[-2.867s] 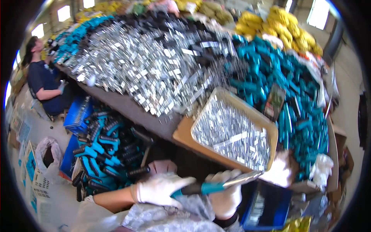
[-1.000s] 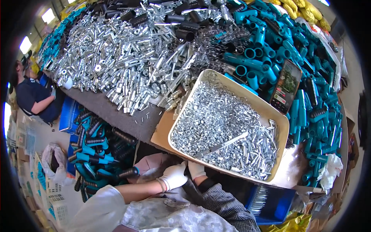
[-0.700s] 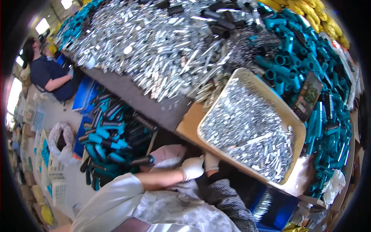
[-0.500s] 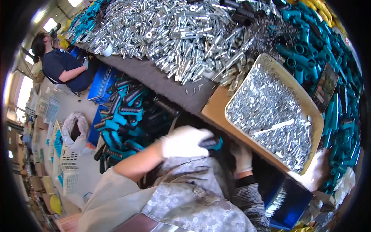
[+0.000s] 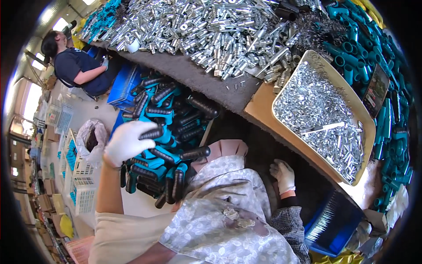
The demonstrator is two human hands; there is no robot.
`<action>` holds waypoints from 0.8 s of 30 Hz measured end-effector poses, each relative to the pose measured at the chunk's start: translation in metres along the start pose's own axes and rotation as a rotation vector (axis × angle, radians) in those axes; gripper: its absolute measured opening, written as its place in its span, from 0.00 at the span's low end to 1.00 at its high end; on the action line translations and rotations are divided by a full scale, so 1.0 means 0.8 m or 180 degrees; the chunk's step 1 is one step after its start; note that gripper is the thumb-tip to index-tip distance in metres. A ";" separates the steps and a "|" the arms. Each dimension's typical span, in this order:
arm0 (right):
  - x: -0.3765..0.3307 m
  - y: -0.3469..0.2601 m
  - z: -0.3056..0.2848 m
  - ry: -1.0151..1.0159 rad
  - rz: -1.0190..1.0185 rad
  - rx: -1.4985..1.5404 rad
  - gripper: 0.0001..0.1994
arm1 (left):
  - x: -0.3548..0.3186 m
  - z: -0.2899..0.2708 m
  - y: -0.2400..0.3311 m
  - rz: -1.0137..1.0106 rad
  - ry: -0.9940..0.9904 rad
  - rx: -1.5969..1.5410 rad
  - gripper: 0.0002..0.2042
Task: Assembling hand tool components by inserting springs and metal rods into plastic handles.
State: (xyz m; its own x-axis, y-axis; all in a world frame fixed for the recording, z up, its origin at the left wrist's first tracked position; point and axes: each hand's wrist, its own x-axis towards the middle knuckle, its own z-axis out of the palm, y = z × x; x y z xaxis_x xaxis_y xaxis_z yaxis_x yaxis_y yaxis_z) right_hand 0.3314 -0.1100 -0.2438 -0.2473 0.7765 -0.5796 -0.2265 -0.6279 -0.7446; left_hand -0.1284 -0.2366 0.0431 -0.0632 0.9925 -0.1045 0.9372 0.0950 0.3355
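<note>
Bench: grey top, heaped with silver metal parts; teal tubes at far right. Tan tray of small silver pieces sits at the bench edge. Below the bench, a pile of teal-and-black handles lies on the floor. Left hand, white glove, closed around one handle at the top of the pile; its teal end is hidden. Right hand, gloved, loosely curled, holds nothing, under the bench edge. A seated person works at far left.
</note>
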 end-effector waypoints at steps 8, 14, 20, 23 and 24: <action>-0.009 -0.004 0.007 0.0040 -0.0085 -0.0371 0.12 | -0.020 0.031 -0.060 -0.0542 -0.0343 0.0421 0.31; -0.009 0.009 0.012 -0.0202 -0.0131 -0.0660 0.13 | -0.023 0.012 -0.103 -0.0742 -0.0343 0.0086 0.24; -0.042 -0.014 0.015 -0.0447 -0.0314 -0.1108 0.14 | -0.056 0.095 -0.175 -0.0775 0.0715 0.0294 0.26; -0.063 -0.039 0.050 -0.0811 -0.0444 -0.1502 0.15 | -0.083 0.112 -0.232 -0.0911 0.0878 0.0112 0.25; -0.064 -0.037 0.045 -0.0951 -0.0809 -0.1811 0.15 | -0.076 0.113 -0.224 -0.0819 0.1000 -0.0058 0.24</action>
State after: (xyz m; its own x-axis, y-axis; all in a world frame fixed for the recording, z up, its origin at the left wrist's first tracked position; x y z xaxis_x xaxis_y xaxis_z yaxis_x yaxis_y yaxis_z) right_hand 0.3168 -0.1329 -0.1803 -0.5194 0.7968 -0.3087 0.1975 -0.2396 -0.9506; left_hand -0.2614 -0.3211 -0.0952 -0.3991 0.9111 0.1029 0.8712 0.3418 0.3524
